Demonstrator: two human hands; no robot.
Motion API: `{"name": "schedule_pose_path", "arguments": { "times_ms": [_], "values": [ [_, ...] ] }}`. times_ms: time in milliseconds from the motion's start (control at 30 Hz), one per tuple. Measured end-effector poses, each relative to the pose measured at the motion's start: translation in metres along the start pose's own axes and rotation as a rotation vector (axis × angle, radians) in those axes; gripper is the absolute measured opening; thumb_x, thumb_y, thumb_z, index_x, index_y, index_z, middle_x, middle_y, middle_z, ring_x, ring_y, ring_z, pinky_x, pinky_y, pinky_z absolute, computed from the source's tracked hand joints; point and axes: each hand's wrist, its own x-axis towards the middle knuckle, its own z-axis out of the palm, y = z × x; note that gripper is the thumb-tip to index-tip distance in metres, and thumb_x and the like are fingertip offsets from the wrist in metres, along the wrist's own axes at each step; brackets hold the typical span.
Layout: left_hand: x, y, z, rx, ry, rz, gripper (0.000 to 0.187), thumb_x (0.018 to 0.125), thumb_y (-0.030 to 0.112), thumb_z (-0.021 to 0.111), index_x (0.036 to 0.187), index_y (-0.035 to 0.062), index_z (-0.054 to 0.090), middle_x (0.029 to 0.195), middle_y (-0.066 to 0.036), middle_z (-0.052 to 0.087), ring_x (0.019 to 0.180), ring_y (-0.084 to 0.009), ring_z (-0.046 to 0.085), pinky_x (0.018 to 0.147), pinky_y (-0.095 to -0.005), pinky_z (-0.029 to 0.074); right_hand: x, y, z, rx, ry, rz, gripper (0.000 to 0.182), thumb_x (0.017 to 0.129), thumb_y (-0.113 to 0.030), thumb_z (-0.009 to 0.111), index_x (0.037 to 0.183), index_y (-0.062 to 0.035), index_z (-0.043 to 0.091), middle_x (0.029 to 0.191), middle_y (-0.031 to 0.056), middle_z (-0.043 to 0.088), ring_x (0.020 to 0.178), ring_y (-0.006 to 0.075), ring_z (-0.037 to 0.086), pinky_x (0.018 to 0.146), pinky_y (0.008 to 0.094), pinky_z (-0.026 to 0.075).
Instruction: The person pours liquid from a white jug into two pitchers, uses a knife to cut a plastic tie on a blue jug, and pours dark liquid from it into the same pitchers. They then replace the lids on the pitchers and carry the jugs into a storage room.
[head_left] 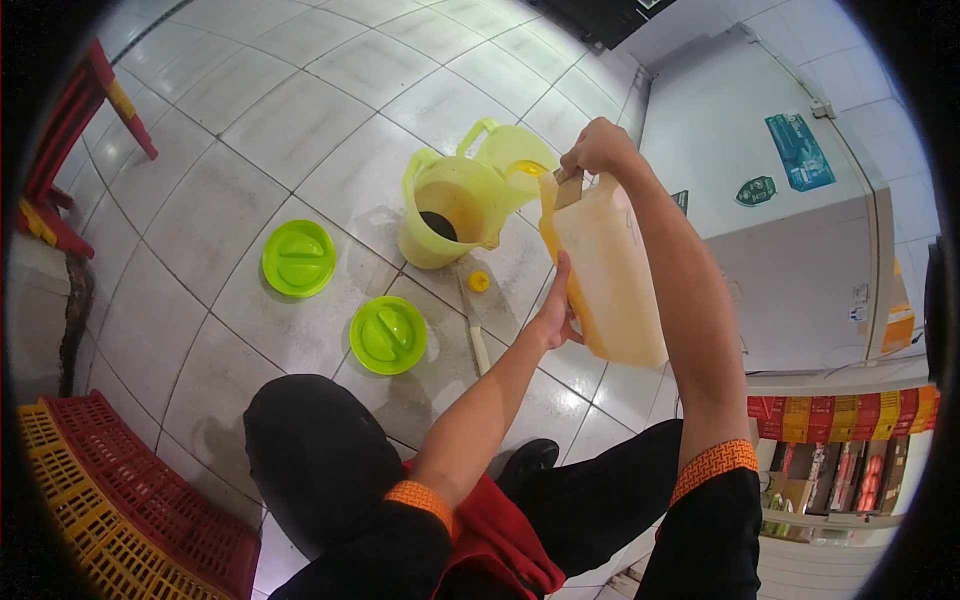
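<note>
The can [615, 270] is gripped at its top by the right hand [602, 150] and propped by the spread left hand [558, 315], likely against wobbling, tipped toward 1 jug [494, 150] near the right hand.

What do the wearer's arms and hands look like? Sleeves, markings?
Black sleeves on both arms, ending well short of the wrists in orange cuffs with a dark, interlocking line pattern. Forearms bare below that. Left hand and right hand ungloved; no wristwear visible. Fingers partly hidden, so can't rule out rings.
</note>
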Motion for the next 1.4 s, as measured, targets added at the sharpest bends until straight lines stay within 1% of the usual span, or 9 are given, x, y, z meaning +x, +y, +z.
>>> {"name": "schedule_pose_path", "arguments": {
  "times_ms": [300,600,867,1133,1267,1300,1333,1367,1400],
  "values": [
    [0.0051,-0.0036,-0.0037,-0.016,-0.01,-0.024,0.113,0.063,0.096,0.021,0.148,0.0215,0.019,0.151,-0.014,0.017,0.139,-0.0394,0.014,0.093,-0.0768,0.024,-0.0011,0.0005,0.0012,0.01,0.009,0.001,0.025,0.054,-0.022,0.075,0.066,-0.0013,0.07,0.072,0.0134,0.068,0.067,0.0256,0.067,0.062,0.0322,0.053],
    [0.0062,-0.0054,-0.002,-0.036,0.005,-0.009,0.109,0.066,0.094,0.02,0.148,0.022,0.021,0.151,-0.013,0.019,0.139,-0.038,0.016,0.094,-0.076,0.023,-0.002,-0.0012,0.004,0.004,0.049,-0.003,0.024,0.054,-0.022,0.075,0.066,-0.0012,0.07,0.071,0.0133,0.068,0.066,0.0249,0.067,0.061,0.0313,0.053],
    [0.0055,-0.0039,-0.0019,-0.055,-0.007,-0.01,0.11,0.067,0.093,0.02,0.148,0.019,0.022,0.151,-0.013,0.019,0.139,-0.0381,0.014,0.094,-0.076,0.023,-0.0036,-0.0047,0.0015,-0.018,0.035,-0.008,0.024,0.056,-0.023,0.075,0.064,-0.0015,0.069,0.069,0.0131,0.068,0.067,0.0235,0.067,0.061,0.0315,0.053],
    [0.0041,-0.0038,0.0011,-0.067,-0.001,-0.021,0.111,0.065,0.094,0.021,0.148,0.0198,0.021,0.152,-0.013,0.017,0.139,-0.0383,0.013,0.094,-0.0764,0.021,-0.0032,-0.0061,0.0005,-0.043,0.013,-0.002,0.03,0.056,-0.023,0.075,0.074,0.0009,0.07,0.078,0.0155,0.069,0.072,0.0268,0.068,0.066,0.0335,0.054],
    [0.0042,-0.0044,0.0011,-0.064,-0.004,-0.01,0.112,0.065,0.094,0.021,0.149,0.0199,0.019,0.151,-0.013,0.018,0.139,-0.0392,0.013,0.093,-0.0769,0.022,-0.0004,-0.003,0.0029,-0.038,0.017,0.007,0.031,0.056,-0.022,0.075,0.075,0.0011,0.07,0.079,0.016,0.069,0.073,0.027,0.068,0.066,0.0333,0.054],
    [0.005,-0.0048,-0.0002,-0.063,-0.002,-0.011,0.112,0.065,0.094,0.021,0.149,0.0199,0.019,0.151,-0.013,0.018,0.139,-0.0392,0.013,0.093,-0.0769,0.022,0.0006,-0.0014,0.0045,-0.022,0.053,-0.008,0.03,0.054,-0.023,0.074,0.071,0.0017,0.07,0.071,0.0154,0.067,0.066,0.0265,0.066,0.061,0.0336,0.052],
    [0.0055,-0.0048,-0.001,-0.039,-0.022,-0.009,0.114,0.063,0.096,0.021,0.149,0.0213,0.015,0.151,-0.013,0.018,0.138,-0.0414,0.015,0.091,-0.0759,0.026,-0.0004,-0.0015,0.0051,-0.007,0.089,-0.023,0.029,0.053,-0.023,0.073,0.066,0.0022,0.069,0.064,0.0147,0.065,0.06,0.026,0.064,0.057,0.0339,0.051],
    [0.006,-0.0051,-0.0016,-0.014,-0.042,-0.007,0.116,0.061,0.097,0.022,0.15,0.0226,0.012,0.152,-0.013,0.018,0.136,-0.0436,0.016,0.089,-0.075,0.029,-0.001,-0.0015,0.0048,-0.005,0.088,-0.021,0.029,0.053,-0.023,0.073,0.066,0.0022,0.069,0.064,0.0147,0.065,0.06,0.026,0.064,0.057,0.0339,0.051],
    [0.0065,-0.0054,-0.0019,-0.015,-0.042,-0.009,0.116,0.061,0.097,0.022,0.15,0.0226,0.012,0.152,-0.013,0.018,0.136,-0.0436,0.016,0.089,-0.075,0.029,-0.0011,-0.0017,0.0037,-0.005,0.083,-0.02,0.029,0.053,-0.024,0.074,0.066,0.0025,0.069,0.064,0.0152,0.065,0.06,0.0264,0.064,0.057,0.0343,0.051]
  ]
}}
